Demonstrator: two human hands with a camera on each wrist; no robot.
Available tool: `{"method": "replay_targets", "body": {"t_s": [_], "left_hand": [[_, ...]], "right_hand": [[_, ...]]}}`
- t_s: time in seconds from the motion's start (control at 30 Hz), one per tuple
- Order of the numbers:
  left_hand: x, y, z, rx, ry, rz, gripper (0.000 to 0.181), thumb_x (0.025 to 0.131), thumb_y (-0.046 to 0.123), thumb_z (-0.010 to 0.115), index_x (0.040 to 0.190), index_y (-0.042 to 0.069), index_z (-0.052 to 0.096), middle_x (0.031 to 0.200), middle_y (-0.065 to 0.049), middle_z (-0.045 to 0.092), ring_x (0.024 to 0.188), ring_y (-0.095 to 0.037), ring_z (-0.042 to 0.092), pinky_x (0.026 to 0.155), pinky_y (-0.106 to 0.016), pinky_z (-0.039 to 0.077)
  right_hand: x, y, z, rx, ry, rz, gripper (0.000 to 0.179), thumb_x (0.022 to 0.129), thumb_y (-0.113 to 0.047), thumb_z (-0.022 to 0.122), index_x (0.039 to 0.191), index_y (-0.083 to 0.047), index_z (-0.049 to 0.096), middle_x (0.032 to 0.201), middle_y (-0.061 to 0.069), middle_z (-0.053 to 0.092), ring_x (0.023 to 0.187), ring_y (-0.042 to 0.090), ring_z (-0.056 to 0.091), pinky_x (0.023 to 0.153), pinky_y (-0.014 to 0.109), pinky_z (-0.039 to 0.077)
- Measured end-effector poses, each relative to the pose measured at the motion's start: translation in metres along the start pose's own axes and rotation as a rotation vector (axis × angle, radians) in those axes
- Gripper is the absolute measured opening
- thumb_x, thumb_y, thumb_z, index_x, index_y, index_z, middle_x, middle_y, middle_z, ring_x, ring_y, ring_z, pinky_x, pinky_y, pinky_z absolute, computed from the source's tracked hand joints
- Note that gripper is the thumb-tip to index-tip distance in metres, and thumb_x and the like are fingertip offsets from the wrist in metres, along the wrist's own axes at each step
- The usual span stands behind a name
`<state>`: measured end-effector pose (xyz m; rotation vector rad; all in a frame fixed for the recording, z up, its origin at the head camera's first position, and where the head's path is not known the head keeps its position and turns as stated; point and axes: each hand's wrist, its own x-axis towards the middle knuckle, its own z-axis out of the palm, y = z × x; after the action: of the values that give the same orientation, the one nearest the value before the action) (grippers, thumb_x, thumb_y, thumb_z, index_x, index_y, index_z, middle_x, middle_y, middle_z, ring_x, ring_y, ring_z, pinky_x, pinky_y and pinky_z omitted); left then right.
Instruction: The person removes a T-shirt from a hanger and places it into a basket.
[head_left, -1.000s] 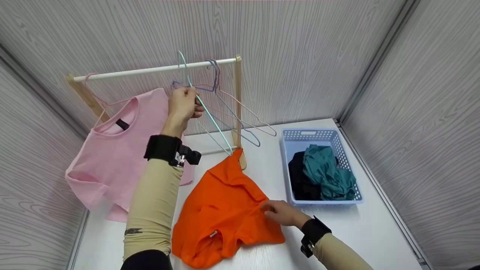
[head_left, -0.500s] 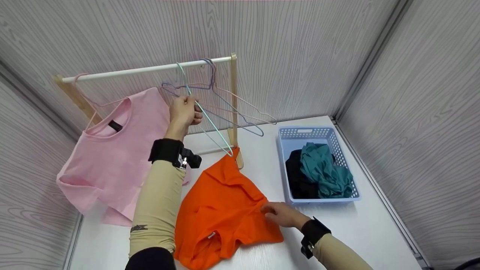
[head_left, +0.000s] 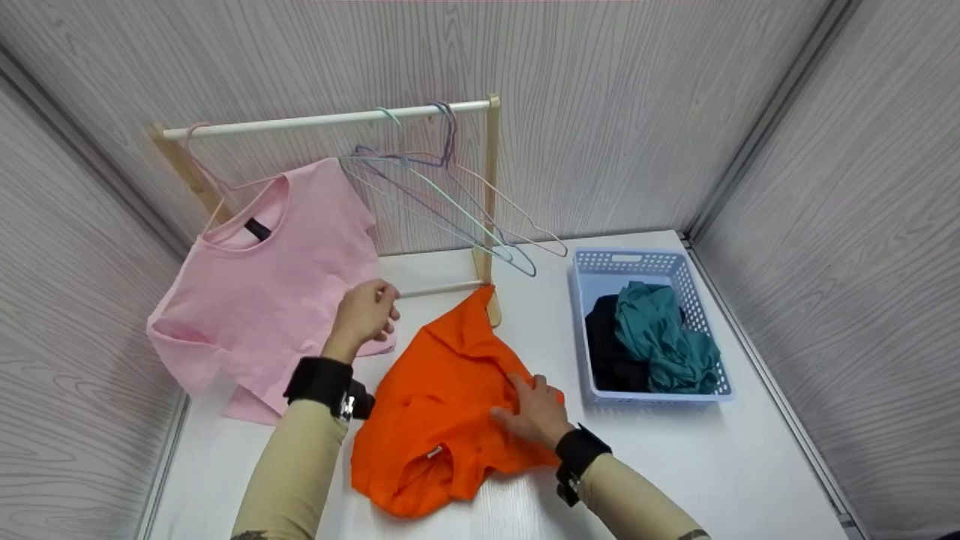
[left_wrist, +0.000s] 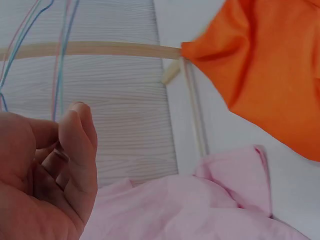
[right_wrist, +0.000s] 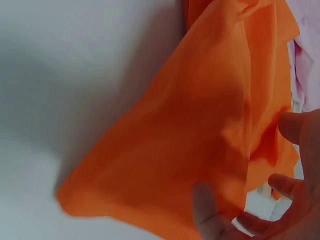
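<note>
An orange short-sleeved shirt (head_left: 442, 390) lies loosely spread on the white table, its collar and label toward the front. Over its right part, my right hand (head_left: 534, 411) has its fingers spread on the fabric; in the right wrist view the thumb and fingers (right_wrist: 205, 205) show at the cloth. Between the orange shirt and the hanging pink shirt (head_left: 262, 292), my left hand (head_left: 367, 311) is raised with loosely bent fingers and nothing in them. Above it a mint-green hanger (head_left: 452, 199) hangs from the white rod (head_left: 300, 122), apart from the hand.
Blue-purple and pink hangers (head_left: 551, 240) share the rod's right end. The rack's wooden post (head_left: 492, 187) stands behind the orange shirt's far corner. At the right, a light-blue basket (head_left: 611, 274) contains teal (head_left: 660, 337) and black clothes (head_left: 611, 352). Panel walls enclose the table.
My left hand has hooked the mint-green hanger on the rod, let go of it and dropped down toward the table. My right hand has shifted left and spread on the orange shirt.
</note>
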<state>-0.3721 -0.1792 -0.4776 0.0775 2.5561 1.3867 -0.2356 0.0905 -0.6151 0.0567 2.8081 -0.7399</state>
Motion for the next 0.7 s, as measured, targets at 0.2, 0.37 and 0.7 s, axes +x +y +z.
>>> {"method": "replay_targets", "body": {"t_s": [0.2, 0.37, 0.7], "left_hand": [[-0.039, -0.046, 0.025, 0.061, -0.089, -0.021, 0.022, 0.101, 0.023, 0.049, 0.104, 0.008, 0.065, 0.080, -0.014, 0.066, 0.052, -0.020, 0.061, 0.044, -0.028, 0.053], [-0.058, -0.063, 0.029, 0.044, -0.134, -0.047, 0.018, 0.101, 0.021, 0.051, 0.102, 0.009, 0.064, 0.084, -0.018, 0.067, 0.051, -0.019, 0.060, 0.042, -0.027, 0.051], [-0.070, -0.065, 0.026, 0.054, -0.183, -0.035, 0.019, 0.099, 0.018, 0.050, 0.107, 0.006, 0.062, 0.076, -0.007, 0.064, 0.056, -0.023, 0.065, 0.044, -0.030, 0.053]], "right_hand": [[0.000, -0.043, 0.038, -0.065, -0.252, 0.012, 0.075, 0.084, -0.070, 0.057, 0.144, -0.027, 0.045, 0.160, 0.025, 0.013, 0.145, 0.052, 0.014, 0.099, 0.071, 0.038], [0.002, -0.046, 0.061, -0.249, -0.176, -0.092, 0.053, 0.083, -0.058, 0.068, 0.118, -0.018, 0.067, 0.143, 0.017, 0.041, 0.135, 0.042, 0.037, 0.091, 0.069, 0.043], [0.015, 0.031, -0.001, -0.107, -0.010, -0.083, 0.012, 0.078, -0.007, 0.068, 0.085, -0.010, 0.059, 0.078, 0.006, 0.055, 0.071, 0.023, 0.051, 0.064, 0.035, 0.044]]}}
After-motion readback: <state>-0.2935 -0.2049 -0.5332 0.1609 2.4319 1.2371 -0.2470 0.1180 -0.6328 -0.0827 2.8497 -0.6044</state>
